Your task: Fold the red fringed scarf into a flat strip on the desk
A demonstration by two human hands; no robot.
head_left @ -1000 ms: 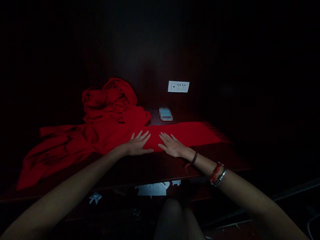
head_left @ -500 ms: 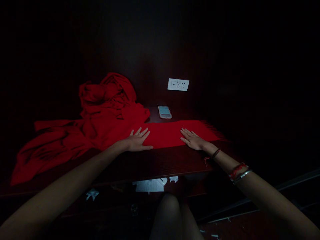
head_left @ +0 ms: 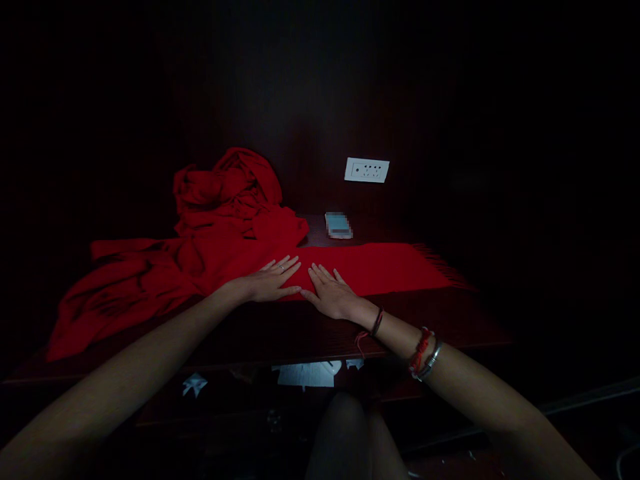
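Wooden tabletop [head_left: 295,330], dark wall [head_left: 280,100], white socket [head_left: 367,170]; both hands [head_left: 267,285] [head_left: 333,297] spread flat on red cloth [head_left: 393,268].

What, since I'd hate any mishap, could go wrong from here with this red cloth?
The ring on the left hand, which rests on the red cloth, might catch its weave. The bunched folds on the left might crease the flat strip if they get dragged over it. The phone-like object lies just behind that strip, so shifting cloth might nudge it.
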